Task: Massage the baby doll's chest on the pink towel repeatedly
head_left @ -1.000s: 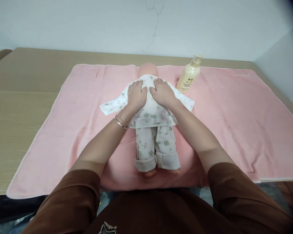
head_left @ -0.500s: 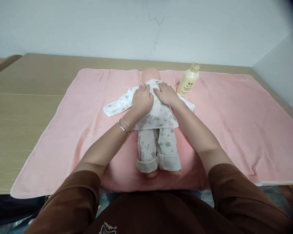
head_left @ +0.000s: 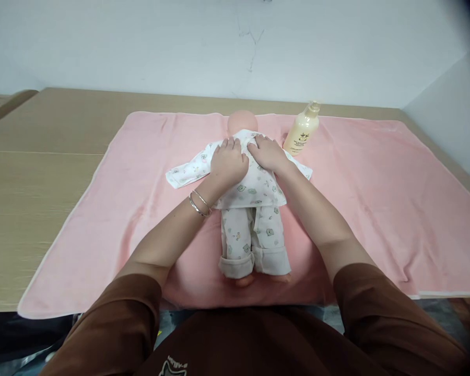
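Observation:
A baby doll [head_left: 242, 121] lies on the pink blanket [head_left: 133, 156], its bald head toward the wall and its feet toward me. It wears a white printed top [head_left: 254, 190] and matching trousers [head_left: 237, 235] with rolled cuffs. My left hand [head_left: 229, 163] rests flat on the upper left of the top, fingers stretched toward the head. Across from it, my right hand [head_left: 269, 153] lies flat on the upper right, its thumb pointing inward. Neither hand grips anything. Both sleeves of the top spread sideways, the right one partly hidden behind my forearm.
A cream pump bottle [head_left: 301, 130] stands on the blanket just right of the doll's shoulder, near my right hand. Under the blanket is a wooden table [head_left: 43, 209], backed by a pale wall [head_left: 141, 47] with a crack-like mark.
Both hands stay on the doll's top; the left hand's thumb side has shifted very slightly right. The doll and bottle stay in place, and the view has tilted a little.

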A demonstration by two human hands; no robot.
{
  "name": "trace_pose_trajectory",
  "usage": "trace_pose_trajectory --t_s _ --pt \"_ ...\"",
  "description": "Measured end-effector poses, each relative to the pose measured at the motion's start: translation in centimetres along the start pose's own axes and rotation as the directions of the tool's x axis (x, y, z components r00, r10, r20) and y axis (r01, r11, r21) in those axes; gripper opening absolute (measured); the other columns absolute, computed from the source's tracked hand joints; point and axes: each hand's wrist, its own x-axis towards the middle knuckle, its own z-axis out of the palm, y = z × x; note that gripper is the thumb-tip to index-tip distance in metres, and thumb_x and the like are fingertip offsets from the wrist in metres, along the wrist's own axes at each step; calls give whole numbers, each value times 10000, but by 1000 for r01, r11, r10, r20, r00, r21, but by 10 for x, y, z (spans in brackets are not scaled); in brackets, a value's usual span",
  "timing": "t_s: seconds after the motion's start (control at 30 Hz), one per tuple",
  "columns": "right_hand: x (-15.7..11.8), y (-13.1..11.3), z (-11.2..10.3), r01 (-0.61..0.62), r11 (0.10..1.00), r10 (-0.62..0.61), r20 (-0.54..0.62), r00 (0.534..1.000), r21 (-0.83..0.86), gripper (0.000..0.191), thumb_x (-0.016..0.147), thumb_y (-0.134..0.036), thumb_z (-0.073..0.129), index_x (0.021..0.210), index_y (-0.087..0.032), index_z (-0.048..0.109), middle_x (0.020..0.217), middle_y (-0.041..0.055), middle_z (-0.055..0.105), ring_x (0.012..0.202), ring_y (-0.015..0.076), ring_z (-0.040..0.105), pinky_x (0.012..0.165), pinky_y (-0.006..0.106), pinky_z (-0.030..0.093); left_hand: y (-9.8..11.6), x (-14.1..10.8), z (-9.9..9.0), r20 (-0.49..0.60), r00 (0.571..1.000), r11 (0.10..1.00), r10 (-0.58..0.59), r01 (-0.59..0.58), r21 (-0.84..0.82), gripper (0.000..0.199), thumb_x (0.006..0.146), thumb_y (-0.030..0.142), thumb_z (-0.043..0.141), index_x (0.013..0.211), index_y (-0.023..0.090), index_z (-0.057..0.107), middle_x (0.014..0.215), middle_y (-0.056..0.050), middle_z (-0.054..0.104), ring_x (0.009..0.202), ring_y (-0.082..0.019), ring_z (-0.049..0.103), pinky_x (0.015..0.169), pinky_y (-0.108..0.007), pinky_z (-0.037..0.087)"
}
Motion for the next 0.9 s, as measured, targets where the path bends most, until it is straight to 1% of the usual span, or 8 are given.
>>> trace_pose_trajectory --t_s 0.1,0.23,0.37,0.5,0.6,0.73,0.8,0.9 --pt "-13 -16 4 3 991 -8 -39 999 -132 579 1057 -324 283 1394 53 566 1465 298 598 1401 433 533 1226 574 342 -9 9 -3 51 998 997 -28 31 -66 619 987 219 395 1545 -41 461 1647 -248 465 1575 -347 415 1334 -470 319" --pt "-33 -41 3 103 958 -119 -45 992 -269 507 1015 -215 335 1331 84 596 1366 319 647 1313 429 601 1181 531 395 -26 23 2 -14 997 985 -74 71 -157 550 978 231 365 1440 34 590 1527 -215 608 1466 -330 552 1279 -459 410" --pt "-19 -23 -3 86 990 -87 -5 996 -110 480 1016 -254 323 1267 -18 658 1315 263 691 1227 398 657 1081 520 494 -14 11 8 -27 998 997 -65 63 -52 610 1002 235 350 1529 -48 471 1630 -264 480 1564 -361 424 1331 -499 310" --pt "2 3 -3 56 998 -56 22 998 28 562 1043 -362 321 1387 -10 592 1459 258 626 1370 397 579 1187 544 419 6 -6 7 -6 1000 1000 2 -2 27 647 1001 226 376 1584 -53 387 1681 -280 389 1609 -390 334 1333 -543 290" --pt "-4 -5 0 49 996 -50 -3 999 -78 586 1066 -340 288 1421 38 560 1471 277 609 1398 411 553 1222 553 372 1 -1 5 19 1000 1000 20 -21 9 640 994 204 375 1569 -77 398 1674 -281 401 1609 -367 344 1352 -494 266" --pt "-28 -34 2 67 959 -88 -63 994 -277 542 1062 -262 318 1372 103 571 1402 325 630 1347 436 584 1195 530 392 -19 18 4 -7 1000 996 -30 29 -88 556 982 194 360 1458 -19 551 1560 -248 566 1508 -353 503 1298 -494 386" --pt "-32 -40 3 77 955 -95 -49 994 -288 510 1052 -214 321 1361 100 577 1392 326 634 1326 427 601 1170 511 421 -22 22 6 -47 997 993 -57 51 -111 515 986 193 347 1394 15 607 1494 -241 623 1462 -359 549 1278 -515 413" --pt "-23 -31 3 81 981 -86 -17 996 -174 492 1042 -190 308 1362 54 590 1401 295 638 1335 397 599 1136 490 469 -16 16 10 -68 993 992 -92 85 -89 533 1004 197 346 1442 -10 567 1545 -250 576 1500 -363 508 1311 -505 355"
